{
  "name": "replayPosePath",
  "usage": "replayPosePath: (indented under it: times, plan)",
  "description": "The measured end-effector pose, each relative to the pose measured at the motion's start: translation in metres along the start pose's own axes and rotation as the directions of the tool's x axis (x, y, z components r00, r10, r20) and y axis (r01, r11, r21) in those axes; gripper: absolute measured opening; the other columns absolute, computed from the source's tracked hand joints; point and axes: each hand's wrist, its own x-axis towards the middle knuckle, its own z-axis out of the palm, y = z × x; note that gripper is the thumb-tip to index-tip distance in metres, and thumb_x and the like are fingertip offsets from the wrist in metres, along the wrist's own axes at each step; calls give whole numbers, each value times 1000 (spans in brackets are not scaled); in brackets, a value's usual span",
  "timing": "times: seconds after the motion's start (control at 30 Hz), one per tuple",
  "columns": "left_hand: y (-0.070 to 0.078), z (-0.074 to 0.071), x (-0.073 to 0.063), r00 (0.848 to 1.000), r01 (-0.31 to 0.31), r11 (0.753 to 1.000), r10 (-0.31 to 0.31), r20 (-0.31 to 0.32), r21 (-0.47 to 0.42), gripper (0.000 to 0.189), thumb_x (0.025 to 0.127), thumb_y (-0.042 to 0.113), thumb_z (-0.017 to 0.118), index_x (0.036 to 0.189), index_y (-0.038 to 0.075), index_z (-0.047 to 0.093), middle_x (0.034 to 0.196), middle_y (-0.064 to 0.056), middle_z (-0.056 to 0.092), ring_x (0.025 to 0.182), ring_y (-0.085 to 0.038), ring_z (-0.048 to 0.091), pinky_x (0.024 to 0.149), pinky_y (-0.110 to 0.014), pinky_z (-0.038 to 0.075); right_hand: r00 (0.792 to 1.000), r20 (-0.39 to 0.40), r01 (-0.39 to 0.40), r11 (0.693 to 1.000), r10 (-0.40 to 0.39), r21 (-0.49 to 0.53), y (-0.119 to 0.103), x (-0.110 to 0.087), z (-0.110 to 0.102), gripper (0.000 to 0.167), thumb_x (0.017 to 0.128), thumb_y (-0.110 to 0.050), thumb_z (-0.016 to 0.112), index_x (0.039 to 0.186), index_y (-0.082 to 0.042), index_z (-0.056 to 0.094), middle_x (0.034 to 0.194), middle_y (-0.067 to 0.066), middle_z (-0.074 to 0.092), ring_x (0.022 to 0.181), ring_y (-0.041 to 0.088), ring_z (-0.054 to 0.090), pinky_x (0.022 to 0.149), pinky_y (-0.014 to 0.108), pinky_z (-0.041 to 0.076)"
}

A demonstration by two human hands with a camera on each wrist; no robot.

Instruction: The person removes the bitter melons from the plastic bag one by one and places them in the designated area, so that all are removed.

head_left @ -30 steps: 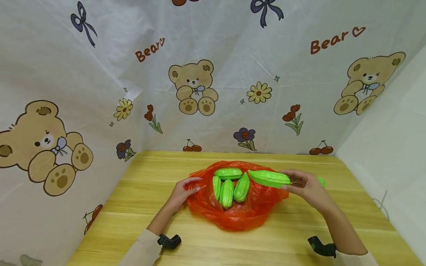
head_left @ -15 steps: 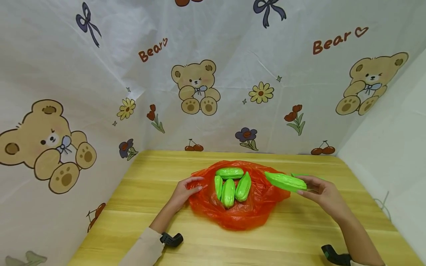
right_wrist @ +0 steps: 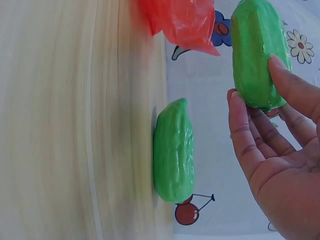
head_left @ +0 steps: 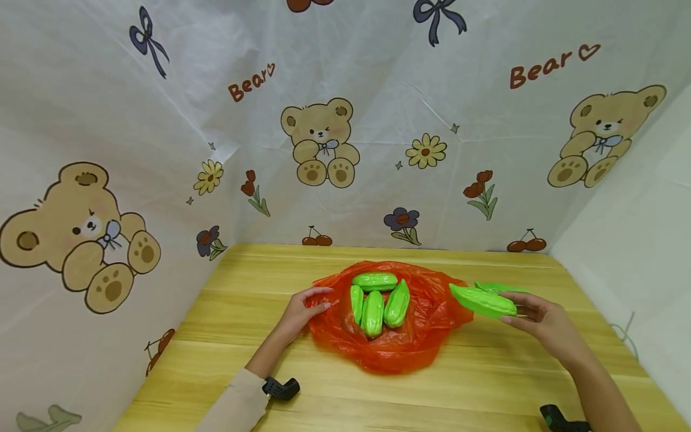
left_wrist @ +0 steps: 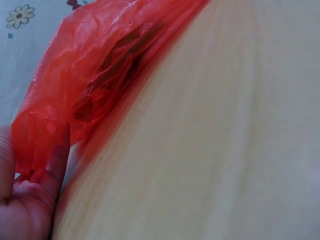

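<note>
My right hand (head_left: pixel 550 329) pinches one end of a green bitter melon (head_left: pixel 482 302), held above the table to the right of the bag; the thumb and fingertips grip it in the right wrist view. Just behind, a second bitter melon (right_wrist: pixel 174 152) lies on the table, partly hidden in the head view. An opened red plastic bag (head_left: pixel 394 362) sits mid-table, with several green bitter melons (head_left: pixel 372 313) inside. At the bag's left edge, my left hand (head_left: pixel 298 313) holds the rim between thumb and fingers, as the left wrist view (left_wrist: pixel 30 210) shows.
The wooden table (head_left: pixel 259 264) meets a white cloth backdrop (head_left: pixel 372 120) printed with bears and flowers. A thin pale cable (head_left: pixel 626 333) hangs by the table's right edge.
My right hand has carried the bitter melon rightward, from over the bag's right side to beyond its edge. The second bitter melon shows more behind it. My left hand stays at the bag's rim.
</note>
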Motion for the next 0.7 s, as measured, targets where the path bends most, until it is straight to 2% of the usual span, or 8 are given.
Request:
replayPosePath:
  times: [0.1, 0.2, 0.3, 0.4, 0.5, 0.7]
  plan:
    - [1, -1, 0, 1000, 13, 1000, -13, 15, -5, 38, 92, 2, 73, 129, -1, 67, 137, -18, 59, 114, -26, 60, 84, -26, 57, 1000, -7, -6, 1000, 6, -21, 5, -2, -6, 50, 97, -20, 71, 142, -4, 56, 119, -23, 61, 99, 3, 64, 77, 23, 56]
    - [10, 0, -4, 999, 22, 1000, -22, 33, -13, 38, 92, 2, 73, 129, -2, 66, 137, -19, 59, 113, -26, 61, 85, -27, 58, 1000, -15, -6, 999, 5, -52, 11, -3, -13, 51, 97, -22, 71, 142, -4, 56, 118, -26, 60, 100, 4, 65, 76, 22, 56]
    - [21, 2, -10, 999, 8, 1000, -8, 33, -18, 36, 93, 3, 72, 128, -3, 66, 136, -20, 59, 112, -26, 62, 85, -27, 58, 1000, -27, -9, 997, 7, -79, 17, -5, -19, 52, 97, -23, 72, 142, -4, 56, 118, -30, 58, 100, 2, 64, 76, 20, 55]
    - [26, 4, -13, 999, -23, 1000, 23, 22, -8, 34, 93, 3, 72, 126, -4, 67, 134, -20, 60, 111, -26, 63, 84, -27, 58, 999, -31, -13, 995, 10, -96, 23, -6, -22, 52, 97, -23, 71, 142, -4, 56, 119, -34, 54, 100, -4, 61, 76, 18, 54]
    - [22, 3, -10, 1000, -23, 1000, 23, 15, 11, 34, 93, 4, 73, 125, -2, 68, 133, -18, 62, 114, -27, 62, 85, -27, 58, 999, -34, -31, 994, 27, -103, 29, -7, -25, 52, 97, -24, 71, 143, -4, 55, 119, -37, 51, 99, -9, 58, 75, 18, 53]
    - [5, 1, -2, 1000, 0, 1000, 0, 6, 2, 36, 91, 3, 74, 127, 0, 68, 136, -17, 61, 112, -24, 62, 83, -25, 57, 997, -31, -77, 993, 75, -92, 40, -7, -29, 53, 96, -25, 72, 142, -4, 56, 115, -37, 53, 96, -7, 59, 75, 20, 53]
